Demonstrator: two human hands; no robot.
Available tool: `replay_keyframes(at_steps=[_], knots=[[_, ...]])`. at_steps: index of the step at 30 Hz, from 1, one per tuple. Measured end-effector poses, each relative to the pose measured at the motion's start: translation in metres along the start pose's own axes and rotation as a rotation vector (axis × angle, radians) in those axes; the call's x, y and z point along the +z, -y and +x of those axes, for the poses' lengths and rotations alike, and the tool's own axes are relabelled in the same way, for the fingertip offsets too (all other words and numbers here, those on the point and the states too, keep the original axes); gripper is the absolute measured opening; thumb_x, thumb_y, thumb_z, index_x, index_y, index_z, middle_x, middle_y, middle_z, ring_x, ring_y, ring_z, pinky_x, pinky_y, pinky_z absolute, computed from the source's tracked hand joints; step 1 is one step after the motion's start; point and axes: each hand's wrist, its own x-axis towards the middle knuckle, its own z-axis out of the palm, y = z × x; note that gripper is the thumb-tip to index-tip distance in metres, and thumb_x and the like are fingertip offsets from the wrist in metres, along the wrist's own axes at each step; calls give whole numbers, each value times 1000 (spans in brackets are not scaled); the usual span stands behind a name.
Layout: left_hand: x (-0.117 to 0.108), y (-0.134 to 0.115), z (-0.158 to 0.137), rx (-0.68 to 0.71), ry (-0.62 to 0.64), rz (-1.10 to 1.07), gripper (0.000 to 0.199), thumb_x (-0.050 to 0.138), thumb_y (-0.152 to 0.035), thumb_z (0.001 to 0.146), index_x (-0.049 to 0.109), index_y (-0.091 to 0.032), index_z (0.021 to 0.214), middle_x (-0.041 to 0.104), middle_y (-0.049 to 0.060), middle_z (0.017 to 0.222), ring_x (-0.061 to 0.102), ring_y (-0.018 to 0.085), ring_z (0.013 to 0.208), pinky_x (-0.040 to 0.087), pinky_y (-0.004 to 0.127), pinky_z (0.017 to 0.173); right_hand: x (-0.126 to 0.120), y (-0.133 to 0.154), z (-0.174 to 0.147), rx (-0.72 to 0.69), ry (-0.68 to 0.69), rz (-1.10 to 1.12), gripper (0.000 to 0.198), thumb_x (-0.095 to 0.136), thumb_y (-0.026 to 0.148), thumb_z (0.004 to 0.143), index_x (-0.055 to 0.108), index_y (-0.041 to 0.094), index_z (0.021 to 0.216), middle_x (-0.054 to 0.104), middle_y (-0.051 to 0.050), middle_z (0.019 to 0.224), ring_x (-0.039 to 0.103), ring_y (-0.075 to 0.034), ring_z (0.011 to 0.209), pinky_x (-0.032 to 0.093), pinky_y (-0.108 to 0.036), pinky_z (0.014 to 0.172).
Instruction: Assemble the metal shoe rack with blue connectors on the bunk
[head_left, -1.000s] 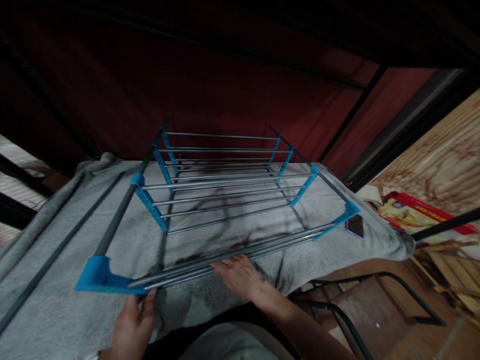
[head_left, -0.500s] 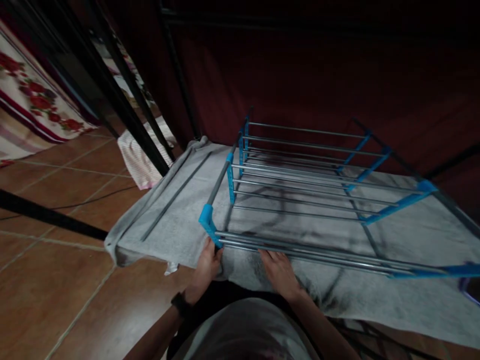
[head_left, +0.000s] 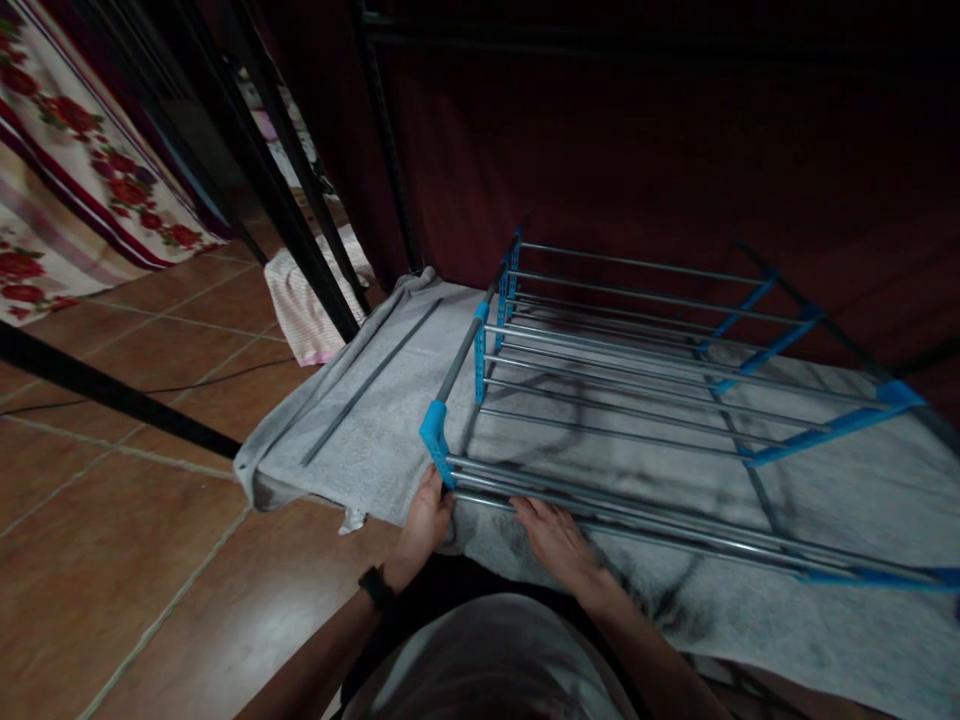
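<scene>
A metal rack with blue plastic brackets [head_left: 478, 365] and several thin grey rods [head_left: 615, 375] lies on a grey cloth [head_left: 390, 440]. It looks like a shoe rack or drying rack; I cannot tell which. My left hand [head_left: 427, 515] is closed around the lower end of the near-left blue bracket [head_left: 435, 435], its thumb partly hidden. To its right, my right hand [head_left: 556, 540] has its fingers curled over the frontmost metal rod [head_left: 487, 500]. That rod runs right, close below the other front rods. On the left of the cloth lies a loose grey tube [head_left: 371, 385].
Dark metal posts [head_left: 277, 180] stand at the left, with a slanting black bar [head_left: 127, 395] low down. Behind the rack hangs a dark red curtain [head_left: 600, 150]. A striped cloth [head_left: 311, 310] and a thin cable [head_left: 187, 383] lie on the tiled floor [head_left: 165, 520].
The camera view has turned slightly left, so the rack appears farther right. The gap between the frontmost rod and those above it looks wider at the left end. Both hands keep their places.
</scene>
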Motion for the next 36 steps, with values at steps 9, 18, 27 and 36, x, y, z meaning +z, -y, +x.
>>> replay_keyframes(at_steps=[9,18,27,36], knots=[[3,-2,-1,-44,-29,-12,33,55,-14,79,63,-19,111,66,12,119,59,27,117,44,49,109,-5,1,12,77,63,19,44,33,22,104,53,24,143,66,-11,132,64,-25,119,46,-39,102],[9,4,-2,-23,-58,25,37,54,-14,79,60,-18,115,65,13,120,59,27,116,44,49,109,-6,5,13,52,72,32,45,32,22,104,52,22,145,64,-11,135,62,-25,123,46,-40,103],[7,3,-3,-35,-49,14,34,54,-17,80,61,-19,113,65,13,123,59,27,119,44,49,109,-9,3,14,66,114,38,46,30,25,105,49,23,146,67,-12,130,65,-26,117,49,-39,97],[7,11,-3,-21,-43,54,38,55,-19,82,59,-20,120,63,14,130,56,28,123,40,51,113,-5,1,17,41,85,64,44,32,24,104,53,23,143,65,-12,134,62,-24,122,46,-36,101]])
